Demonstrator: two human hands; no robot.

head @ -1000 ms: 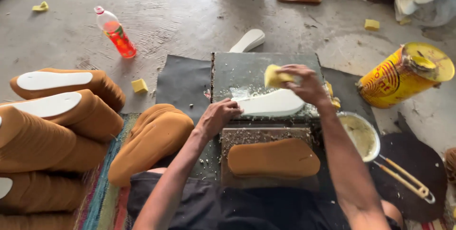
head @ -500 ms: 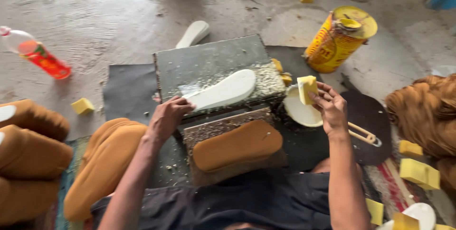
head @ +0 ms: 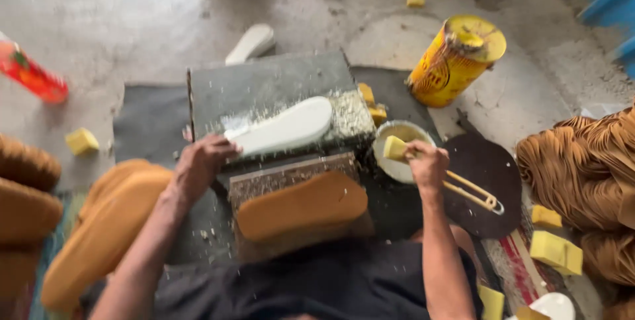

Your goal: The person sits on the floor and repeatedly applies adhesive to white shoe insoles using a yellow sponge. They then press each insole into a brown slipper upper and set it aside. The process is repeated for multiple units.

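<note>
Both arms are bare all the way down, with no sleeves on them. The left hand (head: pixel 202 164) and the right hand (head: pixel 428 164) wear no gloves. The person's lap is covered by dark, almost black clothes.
</note>
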